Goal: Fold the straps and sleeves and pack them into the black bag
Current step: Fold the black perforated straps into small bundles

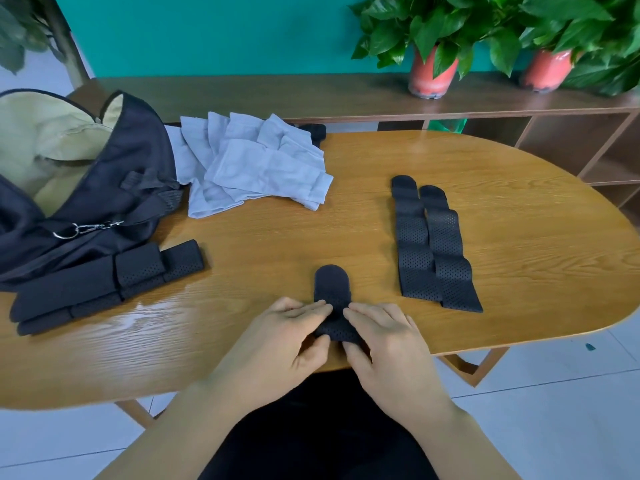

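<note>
Strap in work (333, 299): black perforated mesh with a smooth rounded tab at its far end. It lay at the near edge of the table (519, 271), about centre. We recorded the left hand (277, 336) and the right hand (388, 337) each pinching the strap's near part, fingers almost straight on top and thumbs tucked in at its near edge. The two sets of fingertips nearly met over the mesh. Both forearms came in low from the bottom of the view.

To the right, two flat straps (433, 244) of the same dotted mesh lay side by side, touching and rippled. At left, the folded straps (114, 282) sat in a compact bundle against the black bag (86, 188), whose mouth gaped on a tan lining. Thin, soft grey sleeves (256, 164) overlapped in a loose fan just beside the bag.

The table was oval, of glossy grained wood. Behind it we noted a dark shelf (311, 95) carrying potted plants (433, 46), a teal wall and a pale tiled floor.
</note>
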### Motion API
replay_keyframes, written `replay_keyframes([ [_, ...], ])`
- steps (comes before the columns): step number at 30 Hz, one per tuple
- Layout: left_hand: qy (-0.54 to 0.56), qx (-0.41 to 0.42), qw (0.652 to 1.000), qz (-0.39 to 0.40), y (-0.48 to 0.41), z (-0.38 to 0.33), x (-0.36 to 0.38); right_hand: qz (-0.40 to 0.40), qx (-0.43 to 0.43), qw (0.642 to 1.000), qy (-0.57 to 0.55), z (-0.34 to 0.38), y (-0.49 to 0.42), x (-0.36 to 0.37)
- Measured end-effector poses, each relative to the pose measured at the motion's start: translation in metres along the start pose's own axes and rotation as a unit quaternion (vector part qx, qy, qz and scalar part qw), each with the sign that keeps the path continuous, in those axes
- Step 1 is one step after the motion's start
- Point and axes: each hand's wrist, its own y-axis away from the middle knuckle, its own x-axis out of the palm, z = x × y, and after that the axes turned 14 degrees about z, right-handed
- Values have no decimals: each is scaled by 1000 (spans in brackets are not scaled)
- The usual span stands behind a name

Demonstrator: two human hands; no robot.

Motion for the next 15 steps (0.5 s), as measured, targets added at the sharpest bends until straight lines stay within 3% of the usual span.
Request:
replay_keyframes([
  [8, 109, -119, 982, -95, -6, -13, 5, -23, 111, 988, -101, 10, -16, -5],
  [15, 208, -187, 956, -87, -35, -1, -1, 41, 181, 982, -30, 13, -44, -16],
])
